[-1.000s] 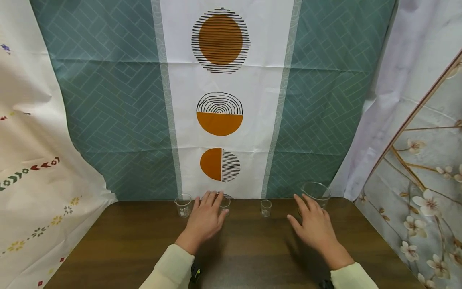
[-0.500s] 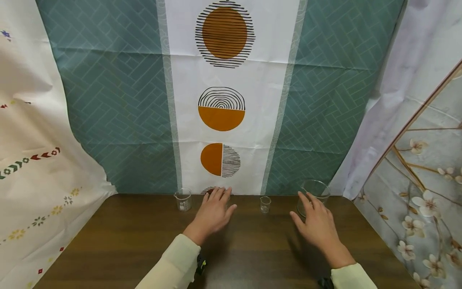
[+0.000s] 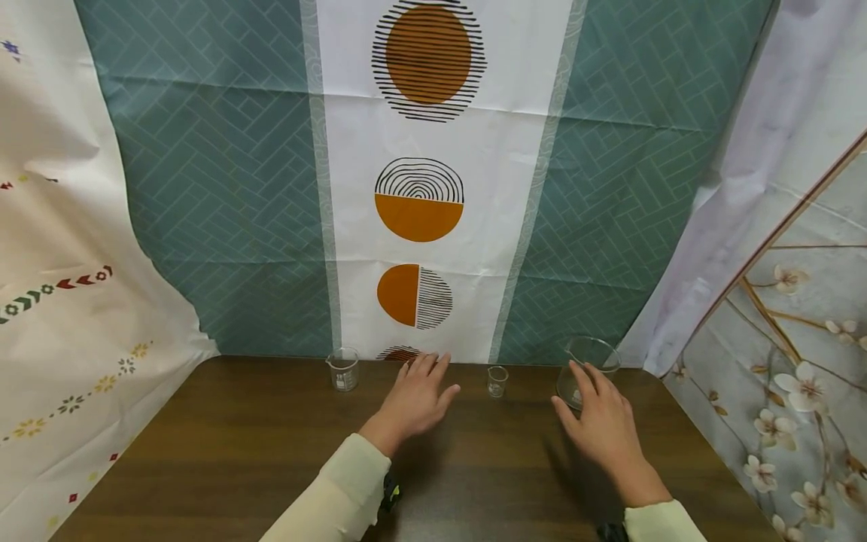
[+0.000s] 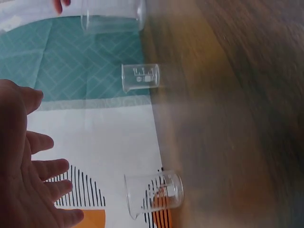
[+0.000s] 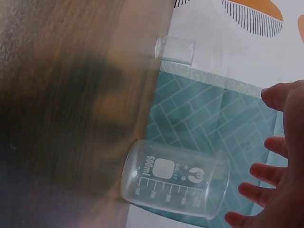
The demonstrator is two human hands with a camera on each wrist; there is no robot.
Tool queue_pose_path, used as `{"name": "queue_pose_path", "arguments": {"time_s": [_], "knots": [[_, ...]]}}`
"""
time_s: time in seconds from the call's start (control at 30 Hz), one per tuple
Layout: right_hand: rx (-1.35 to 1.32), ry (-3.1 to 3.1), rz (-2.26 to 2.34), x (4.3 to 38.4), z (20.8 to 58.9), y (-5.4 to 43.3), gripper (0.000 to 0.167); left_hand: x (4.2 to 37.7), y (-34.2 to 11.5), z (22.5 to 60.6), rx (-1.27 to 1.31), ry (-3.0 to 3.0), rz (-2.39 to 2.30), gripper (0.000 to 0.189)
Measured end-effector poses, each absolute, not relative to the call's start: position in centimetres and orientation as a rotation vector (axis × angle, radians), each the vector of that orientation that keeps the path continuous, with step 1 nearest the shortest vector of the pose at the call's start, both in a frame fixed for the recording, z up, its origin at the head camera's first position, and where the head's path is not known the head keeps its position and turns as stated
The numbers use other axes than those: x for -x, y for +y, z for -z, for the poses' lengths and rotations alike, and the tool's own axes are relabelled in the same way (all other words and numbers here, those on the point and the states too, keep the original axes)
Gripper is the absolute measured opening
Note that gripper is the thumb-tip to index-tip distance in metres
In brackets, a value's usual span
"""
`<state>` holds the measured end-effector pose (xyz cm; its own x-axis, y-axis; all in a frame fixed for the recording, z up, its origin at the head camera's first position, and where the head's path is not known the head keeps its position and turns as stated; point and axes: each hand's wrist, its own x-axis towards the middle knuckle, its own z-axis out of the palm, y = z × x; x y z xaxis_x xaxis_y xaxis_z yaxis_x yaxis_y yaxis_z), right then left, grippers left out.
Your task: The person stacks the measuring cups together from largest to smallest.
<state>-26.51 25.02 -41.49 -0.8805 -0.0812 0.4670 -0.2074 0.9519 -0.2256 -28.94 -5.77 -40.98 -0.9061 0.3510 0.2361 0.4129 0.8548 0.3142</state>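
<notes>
Glass beakers stand in a row along the back of the wooden table. My left hand (image 3: 416,395), fingers spread, hovers in front of one beaker (image 4: 154,192), which it hides in the head view. A medium beaker (image 3: 344,369) stands to that hand's left, and a small beaker (image 3: 497,382) to its right. My right hand (image 3: 603,418), fingers apart and slightly bent, is in front of the large beaker (image 5: 175,180), marked 500ml. In the right wrist view a gap shows between its fingertips and the glass. Both hands hold nothing.
Brown wooden table (image 3: 488,482) spans the front. A green and white patterned cloth (image 3: 244,226) hangs directly behind the beakers. A cream cloth (image 3: 81,339) drapes at the left, a floral one (image 3: 806,421) at the right.
My left hand has moved to the right, covering the beaker behind it. My right hand has shifted slightly right and down. The head view has tilted a little; the beakers stay in place.
</notes>
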Motion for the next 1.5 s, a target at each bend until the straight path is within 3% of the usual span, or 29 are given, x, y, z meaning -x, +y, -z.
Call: {"name": "queue_pose_path", "arguments": {"time_s": [1.5], "knots": [[-0.084,-2.573,-0.410,27.3,42.3,28.6,0.067,29.9,0.6,41.6,0.680,-2.888,0.634,0.064]]}}
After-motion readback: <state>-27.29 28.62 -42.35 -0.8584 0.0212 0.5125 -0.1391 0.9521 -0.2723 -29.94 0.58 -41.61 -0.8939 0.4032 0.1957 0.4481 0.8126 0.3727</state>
